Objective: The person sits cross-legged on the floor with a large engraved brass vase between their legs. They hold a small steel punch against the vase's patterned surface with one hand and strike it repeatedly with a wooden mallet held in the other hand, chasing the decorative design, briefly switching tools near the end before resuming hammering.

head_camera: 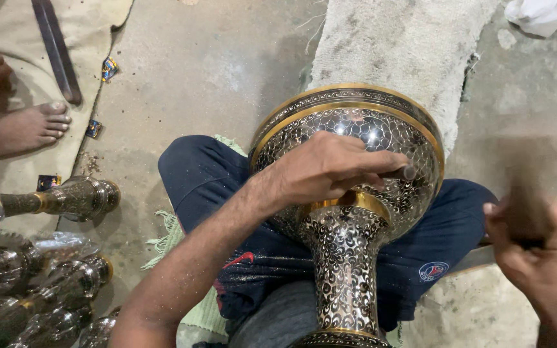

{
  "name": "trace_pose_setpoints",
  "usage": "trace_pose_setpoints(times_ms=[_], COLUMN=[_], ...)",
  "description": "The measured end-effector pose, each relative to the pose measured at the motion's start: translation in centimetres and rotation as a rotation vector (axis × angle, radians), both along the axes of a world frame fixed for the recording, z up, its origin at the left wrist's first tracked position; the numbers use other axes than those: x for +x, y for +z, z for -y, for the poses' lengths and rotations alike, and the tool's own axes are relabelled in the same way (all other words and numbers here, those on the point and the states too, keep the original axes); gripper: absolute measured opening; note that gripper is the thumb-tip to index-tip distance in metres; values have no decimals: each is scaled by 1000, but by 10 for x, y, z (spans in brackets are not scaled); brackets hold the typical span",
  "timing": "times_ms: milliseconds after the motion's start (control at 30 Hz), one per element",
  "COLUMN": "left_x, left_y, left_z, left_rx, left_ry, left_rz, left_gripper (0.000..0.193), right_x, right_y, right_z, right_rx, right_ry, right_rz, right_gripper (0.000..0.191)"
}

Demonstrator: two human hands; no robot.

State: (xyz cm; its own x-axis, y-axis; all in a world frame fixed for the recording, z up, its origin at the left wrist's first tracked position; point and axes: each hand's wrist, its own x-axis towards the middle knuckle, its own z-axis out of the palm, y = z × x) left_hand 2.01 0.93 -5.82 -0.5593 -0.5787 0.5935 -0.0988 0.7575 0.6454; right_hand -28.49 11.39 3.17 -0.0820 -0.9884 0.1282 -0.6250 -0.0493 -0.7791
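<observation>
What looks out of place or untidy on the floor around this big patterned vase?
Small colourful wrapper scraps lie scattered on the concrete floor near another person's bare foot. The engraved vase under the left hand shows no visible damage. The right hand is blurred.

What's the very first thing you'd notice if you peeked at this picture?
The big shiny vase in the middle, black with silvery swirls and gold bands, lying across the person's lap. The left hand rests on its round bowl, pinching a small tool, while the right hand at the right edge is blurred. At lower left, smaller engraved vases lie on the floor, and another person's bare foot shows at upper left.
</observation>
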Motion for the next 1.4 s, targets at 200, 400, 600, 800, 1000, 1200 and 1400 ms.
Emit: trace_pose_setpoints(times_ms=[200, 400, 600, 800, 1000, 1200, 1400], left_x=[0, -1, 5, 2, -5, 0, -5], left_y=[0, 1, 8, 23, 39, 42, 35], left_z=[3, 5, 10, 31, 37, 39, 36], left_rx=[-85, -32, 19, 121, 35, 16, 35], left_ry=[14, -19, -72, -165, -227, -299, -253], left_rz=[-72, 35, 78, -76, 125, 111, 124], left_gripper=[53, 50, 33, 33, 37, 36, 35], right_x=[-13, -6, -17, -9, -5, -5, -8], right_y=[1, 7, 15, 9, 3, -11, -18], right_z=[-2, 4, -1, 11, 13, 4, -3], right_rx=[17, 146, 148, 264, 188, 343, 179], right_ry=[65, -111, 62, -105, 9, -81, -103], right_rz=[-366, -294, -547, -621, -819, -721, -608], right_gripper=[10, 19, 18, 20, 27, 32, 24])
